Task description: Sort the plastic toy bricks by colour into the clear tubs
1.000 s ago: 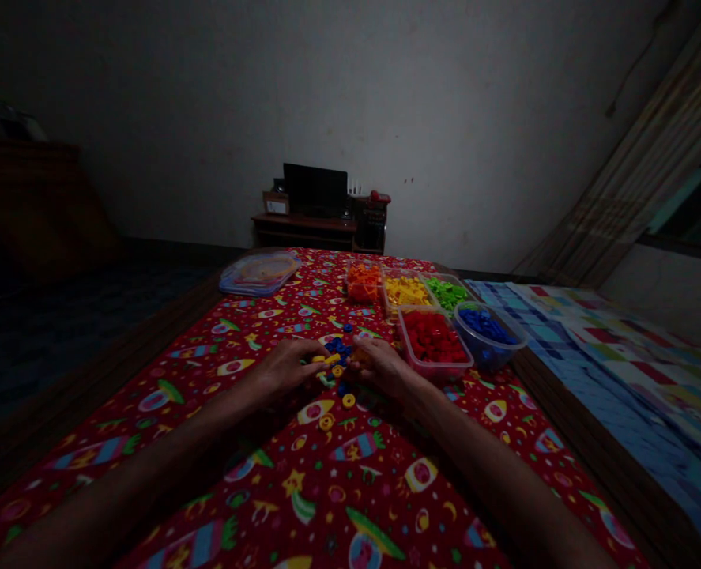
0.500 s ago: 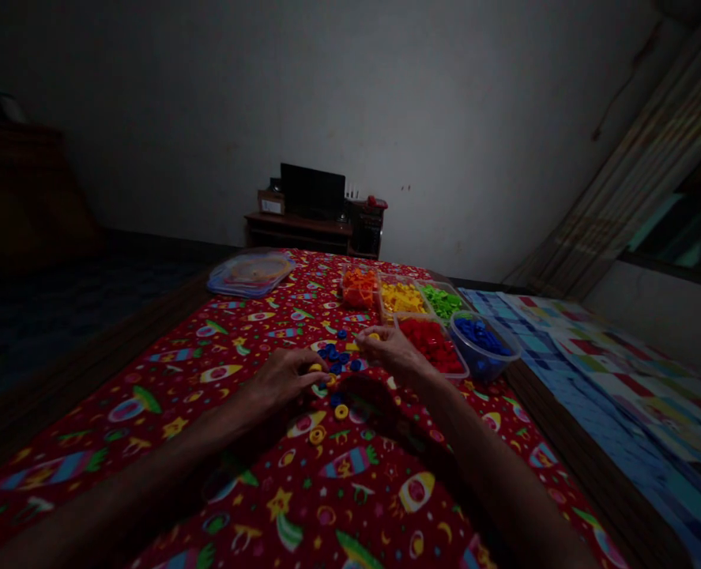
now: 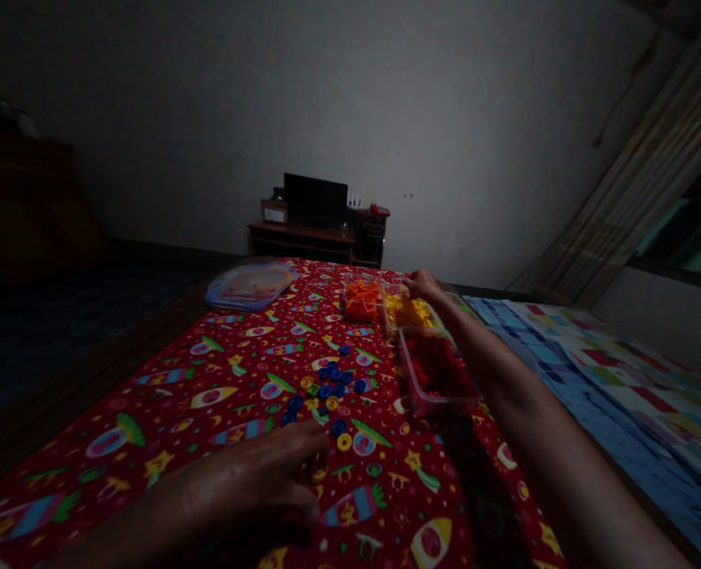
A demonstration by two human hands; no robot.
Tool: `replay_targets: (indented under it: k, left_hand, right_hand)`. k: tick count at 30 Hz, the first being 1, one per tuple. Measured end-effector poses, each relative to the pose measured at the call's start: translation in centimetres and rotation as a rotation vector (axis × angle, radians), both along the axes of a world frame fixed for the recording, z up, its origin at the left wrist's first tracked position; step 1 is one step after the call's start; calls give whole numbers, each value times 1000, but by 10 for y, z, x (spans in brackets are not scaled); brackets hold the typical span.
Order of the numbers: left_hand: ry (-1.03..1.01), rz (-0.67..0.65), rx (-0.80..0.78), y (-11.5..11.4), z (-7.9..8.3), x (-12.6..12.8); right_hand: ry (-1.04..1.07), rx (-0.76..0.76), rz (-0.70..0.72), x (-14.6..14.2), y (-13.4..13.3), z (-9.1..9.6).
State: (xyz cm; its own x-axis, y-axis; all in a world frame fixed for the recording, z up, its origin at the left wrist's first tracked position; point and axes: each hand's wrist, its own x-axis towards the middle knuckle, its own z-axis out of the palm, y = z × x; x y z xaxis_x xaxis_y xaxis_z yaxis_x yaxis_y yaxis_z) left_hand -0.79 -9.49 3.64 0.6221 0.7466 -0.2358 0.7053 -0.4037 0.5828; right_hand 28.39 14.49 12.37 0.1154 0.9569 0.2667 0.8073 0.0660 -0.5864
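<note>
My right hand (image 3: 422,284) reaches far across the table and hovers over the clear tub of yellow pieces (image 3: 406,312); its fingers curl downward, and I cannot see whether they hold anything. My right forearm crosses above the tub of red pieces (image 3: 436,371). My left hand (image 3: 255,482) rests low on the red patterned tablecloth (image 3: 220,371), fingers together and bent, close to a loose scatter of small blue and yellow round pieces (image 3: 331,387). A tub of orange pieces (image 3: 362,299) stands left of the yellow one.
A clear plastic lid (image 3: 249,284) lies at the far left of the table. A dark screen (image 3: 315,201) sits on a low wooden shelf against the wall. A checked, colourful mat (image 3: 623,371) lies on the floor to the right. The room is dim.
My right hand has left the loose pieces and stretched forward to the yellow tub. My left hand has drawn back toward me, leaving the scatter of pieces uncovered.
</note>
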Motion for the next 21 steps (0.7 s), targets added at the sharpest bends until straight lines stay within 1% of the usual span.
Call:
replay_targets:
  k: [2, 4, 5, 7, 9, 10, 12, 13, 14, 15, 16, 17, 19, 21]
  left_hand:
    - [3, 5, 33, -6, -5, 0]
    - [-21, 1, 100, -11, -12, 1]
    - [-50, -6, 131, -13, -16, 2]
    - [-115, -24, 165, -14, -24, 3]
    - [-157, -40, 174, -10, -29, 3]
    - [-165, -44, 172, -6, -28, 3]
    - [-148, -42, 164, 9, -20, 0]
    - [-131, -33, 166, 19, -13, -2]
    - [-109, -1, 179, 31, -5, -5]
    - [-88, 51, 206, 43, 2, -8]
    - [-108, 119, 268, 55, 7, -11]
    - [-121, 193, 324, 67, 10, -15]
    - [-104, 293, 369, 87, 8, -20]
    - [-83, 283, 360, 100, -2, -23]
  right_hand:
    - [-57, 6, 30, -5, 2, 6]
    - [-110, 43, 68, -13, -3, 12]
    - [-141, 69, 105, -17, -10, 14]
    - [-204, 107, 227, -28, -30, 13]
    - [-245, 107, 395, -40, -59, 5]
    - [-249, 98, 481, -46, -75, -1]
    - [-224, 66, 652, -58, -108, -19]
    - [-216, 43, 742, -63, -124, -28]
    - [-224, 17, 799, -68, -138, -37]
    - [-236, -2, 817, -73, -150, -46]
    - [-259, -16, 812, -77, -160, -54]
    - [-291, -21, 777, -82, -168, -62]
    - [-359, -3, 681, -90, -179, -76]
    - [-410, 46, 613, -98, -185, -91]
